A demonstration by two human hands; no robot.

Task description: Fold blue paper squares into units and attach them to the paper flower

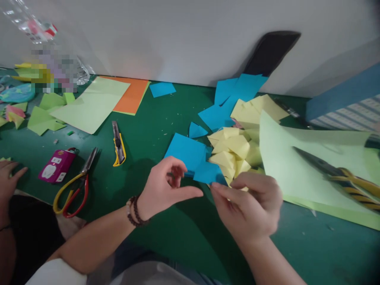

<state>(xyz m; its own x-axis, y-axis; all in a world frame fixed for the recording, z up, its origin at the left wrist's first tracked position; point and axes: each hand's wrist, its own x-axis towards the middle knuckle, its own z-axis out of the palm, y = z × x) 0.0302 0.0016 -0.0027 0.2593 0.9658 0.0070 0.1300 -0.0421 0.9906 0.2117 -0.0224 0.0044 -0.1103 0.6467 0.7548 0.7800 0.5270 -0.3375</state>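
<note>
My right hand [249,202] pinches the lower corner of a small blue paper piece [208,173] between thumb and fingertips. My left hand [164,184] is just left of it, fingers curled and thumb stretched out apart from them, with nothing in its grasp. Behind both hands, a blue paper sheet [185,150] lies on the green table. Folded pale yellow paper pieces [231,148] are heaped close beyond my right hand. A small folded blue triangle [196,130] rests near that heap.
Left of my hands lie a yellow box cutter [118,144], scissors [78,182] and a purple box [57,166]. Another person's hand [8,180] is at the left edge. More scissors [335,170] lie on light green paper [285,158] at right. A dark phone-like slab [270,51] leans on the wall.
</note>
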